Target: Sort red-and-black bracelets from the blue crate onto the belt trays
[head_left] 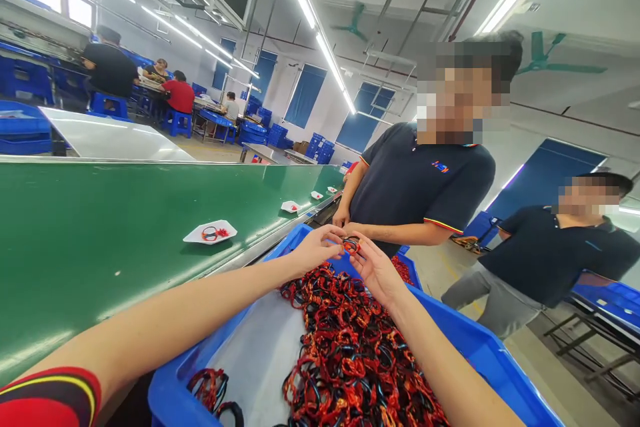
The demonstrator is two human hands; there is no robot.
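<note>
At the far left, a green rubber conveyor belt (100, 260) runs away from you, carrying a white folded-paper tray (193, 237) with a small red-and-black cord bundle (211, 234) on it. More white trays sit farther along the belt. If the belt is moving, which you cannot tell from here, that tray could travel beyond your reach.

Your left hand (315, 248), below a red-and-black sleeve (50, 400), reaches across the near rim of a blue plastic bin (480, 340). Its fingertips meet those of your right hand (376, 270) at a small red-and-black cord loop (351, 246), which both hands appear to pinch above the bin. Neither hand is clenched into a fist. A light pinch could let the loop slip, and it could drop into the gap between the bin and the belt.

Below your hands, a dense heap of tangled red-and-black cord loops (350, 353) fills much of the bin. Loose strands could snag the loop you hold and drag others out.

Just beyond the bin stands a person in a navy polo shirt (415, 187), whose hands are close enough to bump yours. Farther right, another person in a dark polo shirt (550, 260) stands beside a blue-topped worktop (605, 300).
</note>
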